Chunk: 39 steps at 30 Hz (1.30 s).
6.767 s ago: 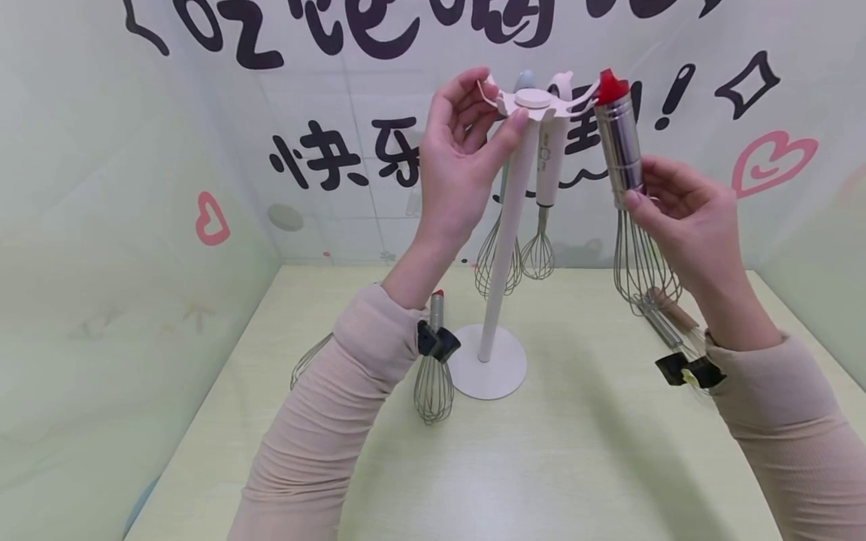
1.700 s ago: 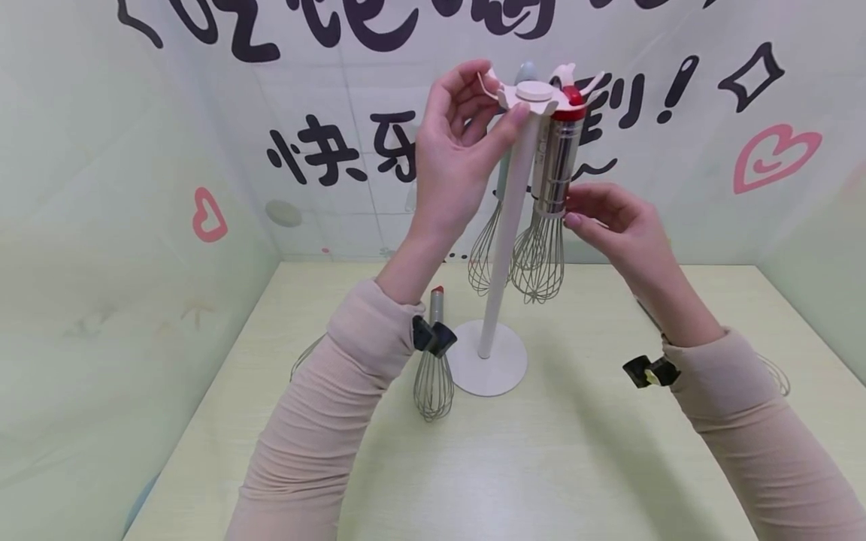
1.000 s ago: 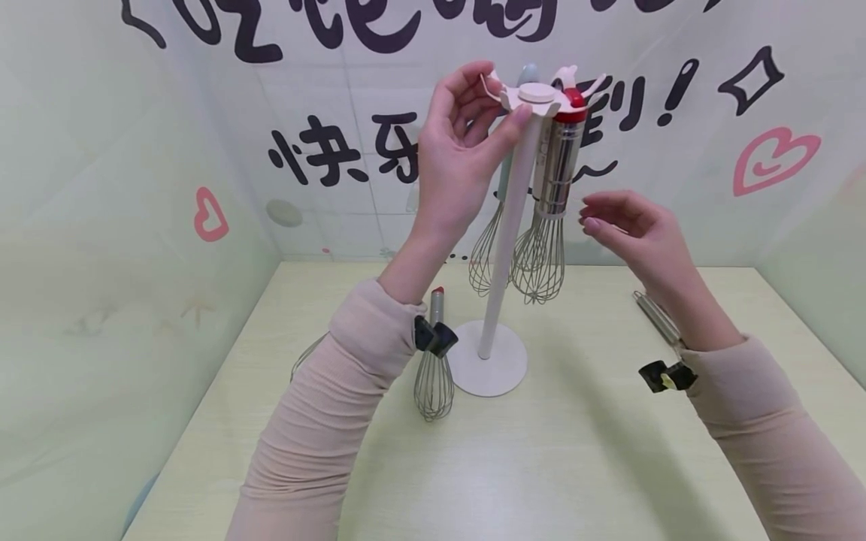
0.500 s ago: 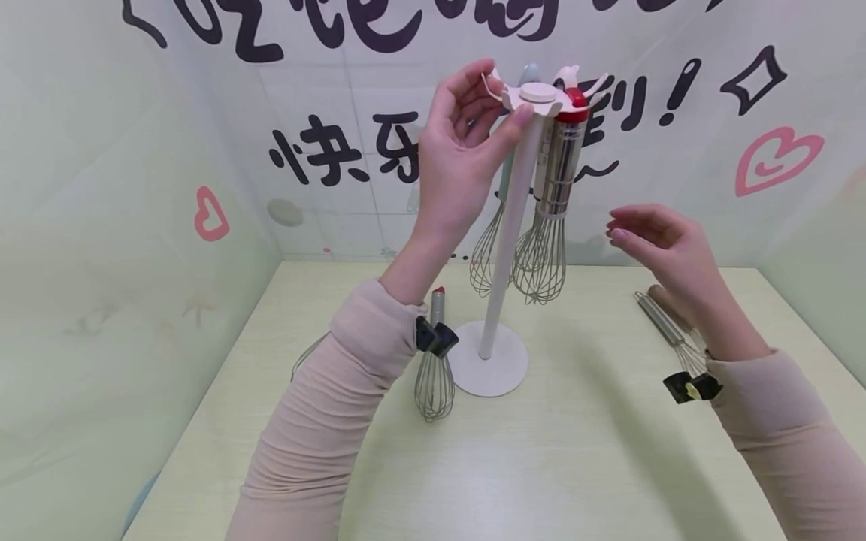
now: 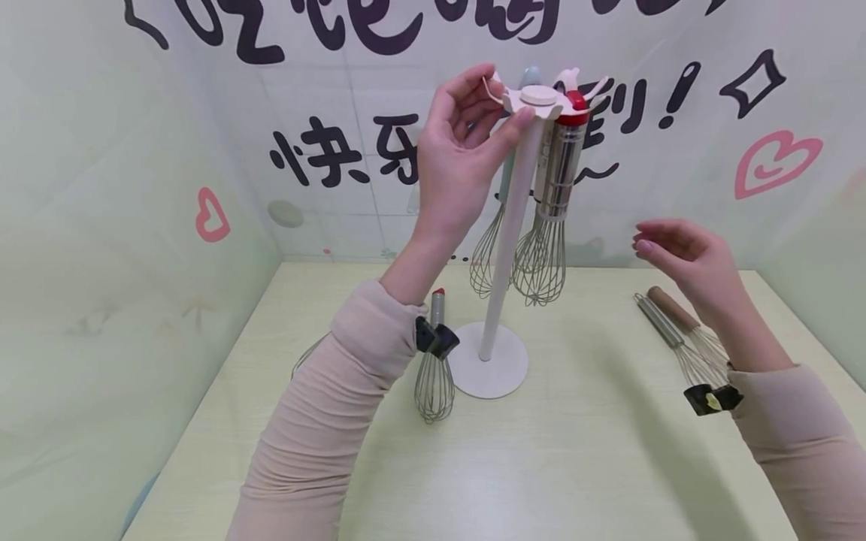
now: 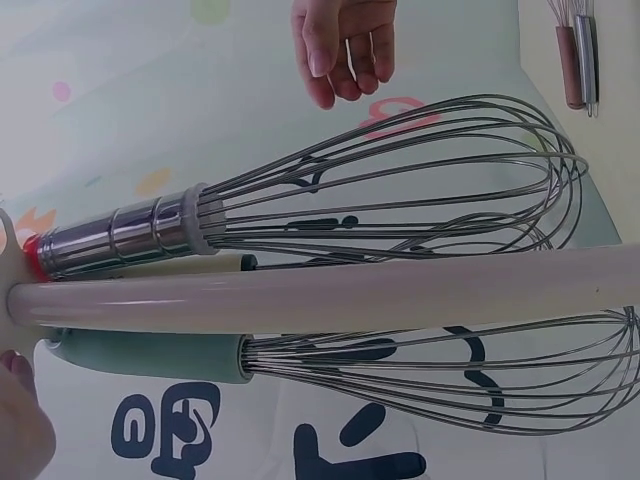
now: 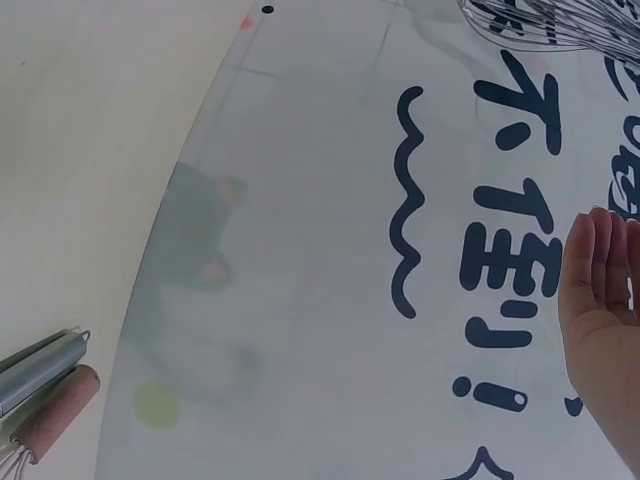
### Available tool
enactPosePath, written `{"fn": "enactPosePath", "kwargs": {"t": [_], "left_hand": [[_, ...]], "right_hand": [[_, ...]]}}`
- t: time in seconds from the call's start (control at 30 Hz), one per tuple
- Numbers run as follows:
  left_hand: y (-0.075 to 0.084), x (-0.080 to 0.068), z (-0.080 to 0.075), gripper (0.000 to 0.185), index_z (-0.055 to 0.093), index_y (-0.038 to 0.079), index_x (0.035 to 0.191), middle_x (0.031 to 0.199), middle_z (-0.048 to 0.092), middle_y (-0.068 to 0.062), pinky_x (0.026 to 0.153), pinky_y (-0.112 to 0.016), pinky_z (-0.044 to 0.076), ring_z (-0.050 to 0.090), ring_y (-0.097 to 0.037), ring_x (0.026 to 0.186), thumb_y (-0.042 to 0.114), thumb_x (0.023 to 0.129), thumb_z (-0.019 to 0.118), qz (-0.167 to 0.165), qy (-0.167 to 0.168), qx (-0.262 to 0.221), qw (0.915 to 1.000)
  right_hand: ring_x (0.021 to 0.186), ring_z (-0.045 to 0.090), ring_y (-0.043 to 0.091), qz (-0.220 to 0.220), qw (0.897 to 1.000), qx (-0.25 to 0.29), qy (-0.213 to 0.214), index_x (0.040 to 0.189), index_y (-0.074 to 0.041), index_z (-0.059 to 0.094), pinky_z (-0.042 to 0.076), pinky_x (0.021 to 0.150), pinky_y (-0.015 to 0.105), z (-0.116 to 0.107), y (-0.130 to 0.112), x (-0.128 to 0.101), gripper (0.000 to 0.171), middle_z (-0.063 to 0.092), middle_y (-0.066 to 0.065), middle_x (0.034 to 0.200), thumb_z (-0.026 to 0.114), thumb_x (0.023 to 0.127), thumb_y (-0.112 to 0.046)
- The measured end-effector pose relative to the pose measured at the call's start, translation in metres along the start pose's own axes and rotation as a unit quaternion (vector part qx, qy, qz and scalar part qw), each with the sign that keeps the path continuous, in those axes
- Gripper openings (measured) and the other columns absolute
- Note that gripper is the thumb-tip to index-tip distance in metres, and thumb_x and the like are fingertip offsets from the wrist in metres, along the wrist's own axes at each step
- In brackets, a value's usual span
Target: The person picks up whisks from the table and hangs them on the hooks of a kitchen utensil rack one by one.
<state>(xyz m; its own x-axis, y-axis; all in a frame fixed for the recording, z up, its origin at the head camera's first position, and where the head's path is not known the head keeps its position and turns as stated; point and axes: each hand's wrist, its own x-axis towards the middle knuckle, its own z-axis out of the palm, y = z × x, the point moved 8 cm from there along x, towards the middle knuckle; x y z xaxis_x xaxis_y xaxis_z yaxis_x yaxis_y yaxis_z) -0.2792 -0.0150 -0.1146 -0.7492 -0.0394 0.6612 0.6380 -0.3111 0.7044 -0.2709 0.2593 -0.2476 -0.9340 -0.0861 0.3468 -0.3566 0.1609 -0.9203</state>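
Your left hand [image 5: 456,161] is raised at the top of the white rack [image 5: 504,248], thumb and fingers curled round the edge of its hooked crown [image 5: 534,98] and pinching it; your right hand [image 5: 683,259] hangs in the air well to the right of the rack, fingers loosely bent, holding nothing and touching nothing. From the left of the scene: a wire whisk [image 5: 307,357] lies on the pale table [image 5: 541,466], mostly hidden behind your left sleeve, and just right of it a small whisk with a red-tipped handle [image 5: 434,368] sits close to the rack's round base. The rack's pole stands upright at the middle of the table. Three whisks hang from the crown: a green-handled whisk [image 5: 497,225] on the far side of the pole, a white-handled one [image 5: 544,161] largely hidden behind its neighbour, and the steel whisk with a red cap [image 5: 551,195] on the right side, its handle just under a hook and its wires hanging beside the pole. In the left wrist view that steel whisk [image 6: 330,215] lies alongside the pole, apart from your right hand. Further right, on the table under your right forearm, a steel-handled whisk [image 5: 666,334] and a wooden-handled whisk [image 5: 683,319] lie side by side.
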Motion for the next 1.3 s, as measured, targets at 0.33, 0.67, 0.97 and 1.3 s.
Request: {"fn": "enactPosePath", "kwargs": {"t": [0.33,0.67,0.97,1.3], "left_hand": [[-0.002,0.001,-0.001,0.056,0.044,-0.010,0.130,0.112,0.054,-0.015,0.102,-0.020,0.050,0.058,-0.020,0.106,-0.011,0.079,0.068,-0.004,0.005,0.009,0.9999],[-0.001,0.001,-0.001,0.056,0.044,-0.010,0.129,0.113,0.054,-0.016,0.102,-0.020,0.050,0.058,-0.020,0.105,-0.011,0.079,0.069,-0.001,0.008,0.009,0.9999],[-0.001,0.000,0.000,0.056,0.044,-0.010,0.129,0.111,0.054,-0.015,0.102,-0.020,0.050,0.058,-0.018,0.103,-0.012,0.079,0.069,-0.003,0.009,0.006,0.9999],[0.000,-0.001,0.001,0.056,0.044,-0.011,0.128,0.110,0.054,-0.015,0.101,-0.021,0.051,0.058,-0.016,0.101,-0.012,0.078,0.069,-0.003,0.015,0.003,0.9999]], "right_hand": [[0.085,0.064,-0.003,0.031,0.999,-0.020,0.030,0.105,-0.025,0.068,0.052,0.077,0.002,-0.015,0.011,-0.004,0.025,0.069,-0.017,0.094,0.061,0.091,-0.005],[0.084,0.060,-0.011,0.069,0.988,-0.126,0.048,0.104,-0.036,0.062,0.049,0.076,-0.002,-0.033,0.033,-0.006,0.023,0.063,-0.030,0.091,0.060,0.094,-0.015],[0.079,0.060,-0.012,0.096,0.986,-0.129,0.055,0.103,-0.038,0.059,0.047,0.073,-0.003,-0.051,0.059,-0.014,0.021,0.061,-0.032,0.089,0.059,0.094,-0.019],[0.078,0.058,-0.015,0.141,0.981,-0.121,0.052,0.103,-0.037,0.055,0.045,0.070,-0.004,-0.062,0.086,-0.022,0.016,0.060,-0.034,0.088,0.057,0.095,-0.023]]}}
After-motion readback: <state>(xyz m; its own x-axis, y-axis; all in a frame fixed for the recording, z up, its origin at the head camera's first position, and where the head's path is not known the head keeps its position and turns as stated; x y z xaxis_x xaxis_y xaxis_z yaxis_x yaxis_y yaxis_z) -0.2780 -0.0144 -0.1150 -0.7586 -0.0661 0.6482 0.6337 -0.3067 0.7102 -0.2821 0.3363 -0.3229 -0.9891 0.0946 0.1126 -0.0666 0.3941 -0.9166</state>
